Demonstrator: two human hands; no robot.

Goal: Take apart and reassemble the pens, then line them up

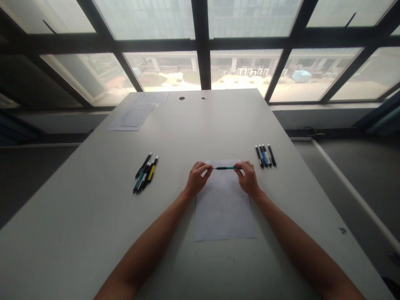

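Your left hand point(197, 178) pinches one end of a slim green-and-black pen point(227, 168), fingers curled around its tip, while your right hand point(248, 178) pinches the other end the same way. Between them the pen lies level, held crosswise just above the far edge of a white sheet of paper point(223, 208). That sheet lies flat on the pale grey surface point(78, 216), right in front of you, with both forearms running along its sides.

Just beyond your right hand, a row of four pens point(265, 156), black ones and a blue one, lies side by side. Well off to your left sits a loose cluster of pens point(145, 172), black, green and yellow, overlapping one another. At the far left corner of the surface lie a few printed paper sheets point(134, 114), near the large dark-framed window point(201, 46).
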